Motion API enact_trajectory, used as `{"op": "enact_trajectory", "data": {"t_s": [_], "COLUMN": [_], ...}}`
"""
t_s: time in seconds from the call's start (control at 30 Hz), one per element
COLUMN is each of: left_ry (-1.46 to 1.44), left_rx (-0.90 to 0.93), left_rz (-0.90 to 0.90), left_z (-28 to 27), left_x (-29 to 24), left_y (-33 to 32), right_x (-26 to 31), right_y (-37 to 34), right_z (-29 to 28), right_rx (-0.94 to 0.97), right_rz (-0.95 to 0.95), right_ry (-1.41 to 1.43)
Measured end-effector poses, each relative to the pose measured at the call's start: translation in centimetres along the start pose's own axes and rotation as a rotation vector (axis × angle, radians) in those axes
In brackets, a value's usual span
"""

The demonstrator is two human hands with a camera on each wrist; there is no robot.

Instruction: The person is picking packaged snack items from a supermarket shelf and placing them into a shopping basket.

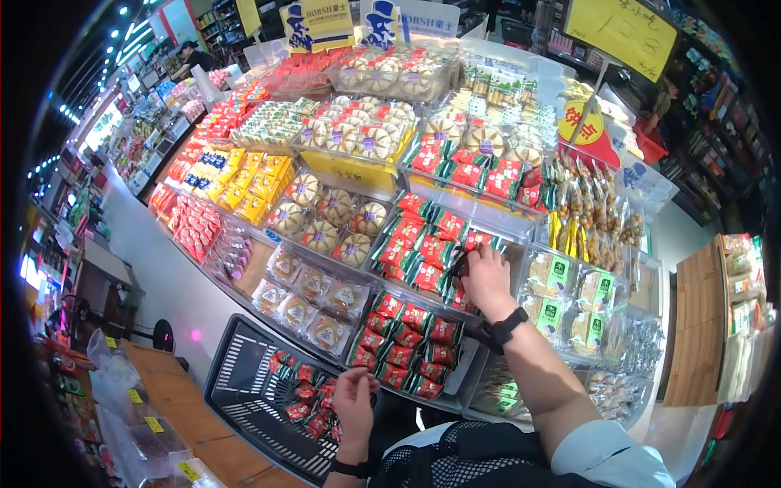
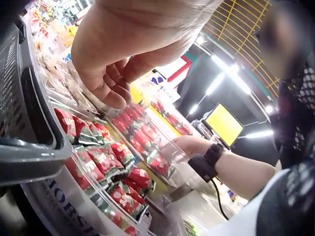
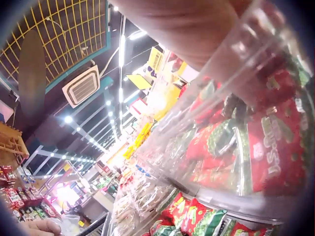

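Observation:
Red-and-green snack packets (image 1: pixel 419 248) fill a clear-walled bin in the middle of the display. My right hand (image 1: pixel 486 281) reaches into the bin's right end, fingers pointing down among the packets. In the right wrist view, clear plastic and packets (image 3: pixel 280 142) partly cover the fingers, and I cannot tell whether they grip one. My left hand (image 1: pixel 355 403) hangs above the right side of a dark shopping basket (image 1: pixel 236 366), its fingers loosely curled and holding nothing. Similar small red packets (image 1: pixel 303 390) lie inside the basket. In the left wrist view, the left hand (image 2: pixel 133 49) hovers above the bins.
A lower bin of darker red packets (image 1: pixel 403 346) stands nearest my body. Round wrapped pastries (image 1: pixel 313 285) sit to its left, and green-labelled packs (image 1: pixel 569 301) to the right. Clear bin walls divide the tiered display. A wooden shelf unit (image 1: pixel 695 317) stands at the far right.

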State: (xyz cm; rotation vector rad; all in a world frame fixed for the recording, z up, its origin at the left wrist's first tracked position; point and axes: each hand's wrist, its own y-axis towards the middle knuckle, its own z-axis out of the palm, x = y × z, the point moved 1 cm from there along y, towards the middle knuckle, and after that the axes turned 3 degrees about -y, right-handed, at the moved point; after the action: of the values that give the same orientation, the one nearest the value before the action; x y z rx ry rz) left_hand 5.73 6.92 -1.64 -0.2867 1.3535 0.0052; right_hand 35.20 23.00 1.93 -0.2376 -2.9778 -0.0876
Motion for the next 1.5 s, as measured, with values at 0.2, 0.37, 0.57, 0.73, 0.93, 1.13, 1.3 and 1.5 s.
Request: {"op": "enact_trajectory", "data": {"t_s": [0.2, 0.37, 0.57, 0.73, 0.93, 1.13, 1.3, 1.5], "left_ry": [0.025, 0.074, 0.014, 0.033, 0.012, -0.145, -0.605, -0.568], "left_rx": [0.031, 0.014, 0.025, 0.072, 0.152, 0.277, 0.506, 0.257], "left_rz": [-0.023, -0.001, -0.022, -0.016, -0.007, -0.222, -0.362, -0.463], "left_z": [1.2, 1.1, 1.1, 2.3, 3.9, 5.9, 9.2, 6.9], "left_x": [-0.7, -1.6, -1.2, -2.1, -2.2, -3.7, -5.4, -3.5], "left_y": [-1.5, -2.0, -2.1, -1.7, -0.9, 0.1, 0.6, 1.5], "right_x": [0.6, 0.5, -0.7, -1.3, -1.5, -0.7, 4.2, 3.0], "right_y": [-0.2, -0.6, -1.3, -1.2, -1.2, -3.0, -7.4, -4.1], "right_z": [1.8, 1.1, 0.2, 1.2, -0.2, -5.3, -6.2, -3.3], "right_rx": [0.198, 0.227, 0.487, 0.462, 0.452, 0.356, 0.592, 0.024], "right_rz": [0.104, 0.116, -0.003, -0.046, -0.123, -0.134, -0.434, -0.205], "right_ry": [-0.001, 0.027, 0.287, 0.344, 0.298, 1.306, 1.098, 0.756]}}
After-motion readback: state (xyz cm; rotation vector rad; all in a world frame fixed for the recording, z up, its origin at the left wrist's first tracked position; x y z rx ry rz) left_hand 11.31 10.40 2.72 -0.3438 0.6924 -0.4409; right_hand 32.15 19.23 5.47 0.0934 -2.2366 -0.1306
